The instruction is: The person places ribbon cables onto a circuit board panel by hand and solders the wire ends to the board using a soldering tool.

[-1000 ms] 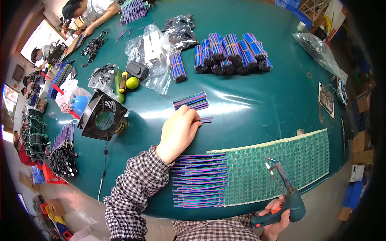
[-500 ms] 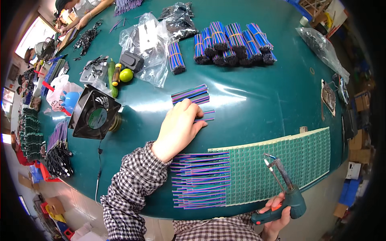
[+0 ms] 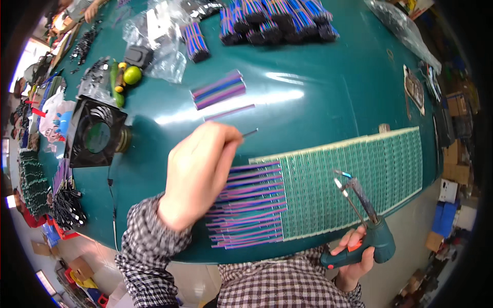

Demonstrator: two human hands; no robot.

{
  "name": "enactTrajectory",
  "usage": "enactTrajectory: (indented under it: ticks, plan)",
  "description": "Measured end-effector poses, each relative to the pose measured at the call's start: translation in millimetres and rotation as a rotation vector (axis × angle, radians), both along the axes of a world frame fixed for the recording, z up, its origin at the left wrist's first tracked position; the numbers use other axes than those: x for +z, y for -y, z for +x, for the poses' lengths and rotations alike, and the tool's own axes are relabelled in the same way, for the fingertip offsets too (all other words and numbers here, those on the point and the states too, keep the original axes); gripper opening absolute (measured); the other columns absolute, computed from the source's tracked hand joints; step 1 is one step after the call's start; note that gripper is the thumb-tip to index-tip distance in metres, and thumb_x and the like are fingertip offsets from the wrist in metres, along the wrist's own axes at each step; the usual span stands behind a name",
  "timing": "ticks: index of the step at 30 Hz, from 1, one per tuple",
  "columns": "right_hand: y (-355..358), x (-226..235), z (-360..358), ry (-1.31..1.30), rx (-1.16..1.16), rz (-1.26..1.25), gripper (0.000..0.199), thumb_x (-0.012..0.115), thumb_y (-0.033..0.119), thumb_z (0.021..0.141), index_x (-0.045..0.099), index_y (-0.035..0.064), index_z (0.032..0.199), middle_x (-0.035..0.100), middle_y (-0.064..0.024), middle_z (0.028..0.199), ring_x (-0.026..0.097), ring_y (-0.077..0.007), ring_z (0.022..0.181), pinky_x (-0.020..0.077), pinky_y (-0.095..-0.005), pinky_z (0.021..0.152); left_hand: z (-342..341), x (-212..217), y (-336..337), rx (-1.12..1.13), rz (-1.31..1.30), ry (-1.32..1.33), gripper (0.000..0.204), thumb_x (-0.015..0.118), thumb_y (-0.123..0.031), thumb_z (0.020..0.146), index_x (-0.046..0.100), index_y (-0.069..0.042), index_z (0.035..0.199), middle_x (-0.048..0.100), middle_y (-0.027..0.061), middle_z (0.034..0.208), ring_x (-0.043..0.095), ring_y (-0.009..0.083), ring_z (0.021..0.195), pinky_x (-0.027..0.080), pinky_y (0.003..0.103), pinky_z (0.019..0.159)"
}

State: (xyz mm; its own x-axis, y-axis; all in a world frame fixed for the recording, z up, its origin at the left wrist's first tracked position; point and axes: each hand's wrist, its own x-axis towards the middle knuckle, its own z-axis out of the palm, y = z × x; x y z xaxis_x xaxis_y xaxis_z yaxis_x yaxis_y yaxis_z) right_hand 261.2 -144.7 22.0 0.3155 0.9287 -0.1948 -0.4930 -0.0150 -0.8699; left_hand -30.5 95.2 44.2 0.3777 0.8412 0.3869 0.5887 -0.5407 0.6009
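My left hand (image 3: 192, 172) is closed in a pinch on a short ribbon wire (image 3: 250, 133), its end sticking out past the fingertips above the table. A single wire strip (image 3: 231, 112) lies beyond the hand, and behind it a small pile of ribbon wires (image 3: 220, 90). My right hand (image 3: 354, 259) grips a green soldering gun (image 3: 382, 241), its thin metal tip over a large green circuit board panel (image 3: 328, 192). Along the panel's left edge runs a row of purple-blue ribbon wires (image 3: 251, 205), partly covered by my left hand.
A black fan (image 3: 96, 132) stands at the left with its cord trailing down. Farther back are a cucumber (image 3: 114, 84), a green round fruit (image 3: 132, 75), clear plastic bags (image 3: 172, 56) and banded wire bundles (image 3: 275, 20). A metal plate (image 3: 414, 88) lies far right.
My left hand has drawn back from the loose wires toward me, carrying one wire. The whole view has shifted, so the table things sit higher. My right hand still grips the soldering gun.
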Motion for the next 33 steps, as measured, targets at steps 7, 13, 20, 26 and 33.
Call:
enactTrajectory:
  ticks: [7, 13, 20, 26, 33]
  plan:
    - [3.4, -4.6, -1.2, -0.042, 0.052, 0.008, 0.067, 0.068, 0.044, 0.100, 0.048, -0.0075, 0.138, 0.063, -0.0154, 0.103, 0.066, -0.0297, 0.104, 0.0704, -0.0451, 0.072, 23.5, -12.0, 96.7, -0.346, -0.212, -0.069, 0.040, 0.068, -0.001, 0.083, 0.069, 0.004, 0.122, 0.066, 0.0123, 0.106, 0.068, 0.0265, 0.089, 0.058, 0.033, 0.074]
    - [18.6, -6.0, 2.9, -0.067, 0.069, 0.023, 0.067, 0.069, 0.044, 0.099, 0.047, -0.0067, 0.138, 0.064, -0.0157, 0.104, 0.067, -0.0307, 0.106, 0.0704, -0.0468, 0.073, 33.3, -30.8, 114.0, -0.313, 0.134, -0.292, 0.039, 0.070, -0.008, 0.078, 0.073, 0.002, 0.116, 0.066, 0.0097, 0.109, 0.066, 0.0202, 0.086, 0.055, 0.030, 0.070]
    - [36.9, -5.9, 1.8, -0.037, 0.059, -0.051, 0.069, 0.071, 0.044, 0.098, 0.048, -0.0080, 0.138, 0.065, -0.0193, 0.111, 0.067, -0.0337, 0.113, 0.0695, -0.0481, 0.080, 33.2, -30.8, 114.3, -0.304, 0.172, -0.383, 0.039, 0.072, -0.010, 0.077, 0.074, 0.000, 0.115, 0.066, 0.0078, 0.106, 0.065, 0.0180, 0.085, 0.053, 0.027, 0.066]
    - [42.1, 9.0, -2.8, 0.153, 0.173, -0.147, 0.070, 0.069, 0.043, 0.099, 0.045, -0.0088, 0.140, 0.063, -0.0208, 0.115, 0.067, -0.0350, 0.117, 0.0687, -0.0493, 0.084, 32.0, -33.2, 114.4, -0.291, 0.182, -0.346, 0.036, 0.073, -0.009, 0.077, 0.075, -0.001, 0.112, 0.067, 0.0077, 0.106, 0.065, 0.0173, 0.082, 0.053, 0.027, 0.063]
    - [48.8, 8.8, -10.1, 0.145, 0.131, -0.210, 0.072, 0.074, 0.043, 0.096, 0.046, -0.0083, 0.139, 0.063, -0.0199, 0.112, 0.068, -0.0353, 0.115, 0.0681, -0.0508, 0.084, 30.9, -38.7, 114.9, -0.274, 0.175, -0.268, 0.037, 0.073, -0.008, 0.076, 0.076, 0.000, 0.112, 0.068, 0.0084, 0.106, 0.066, 0.0187, 0.081, 0.054, 0.029, 0.063]
